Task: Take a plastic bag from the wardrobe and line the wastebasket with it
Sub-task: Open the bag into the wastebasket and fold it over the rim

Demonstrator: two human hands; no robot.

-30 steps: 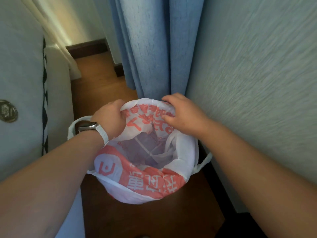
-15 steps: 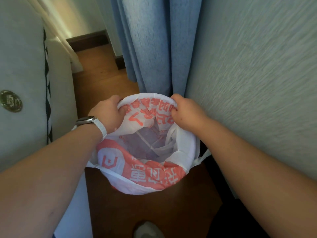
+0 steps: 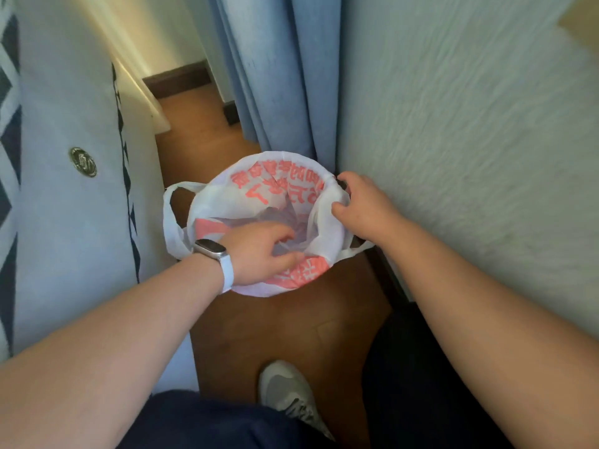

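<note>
Two grips spread the bag [image 3: 275,176]: right grip [image 3: 359,205] pinches its rim, left grip [image 3: 259,251] reaches inside, but I cannot tell if it holds. Next, I think, press it down.

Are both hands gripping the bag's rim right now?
No, only the right hand grips the plastic bag at its rim; the left hand reaches down inside the opening.

Plastic bag [image 3: 272,176]: stood on the floor [image 3: 275,328], below both grips.
Left grip [image 3: 259,254]: placed inside the bag's mouth, near side.
Right grip [image 3: 363,205]: set on the bag's rim, wall [image 3: 470,140] just right.
Curtain [image 3: 285,76]: hung beyond both grips.
</note>
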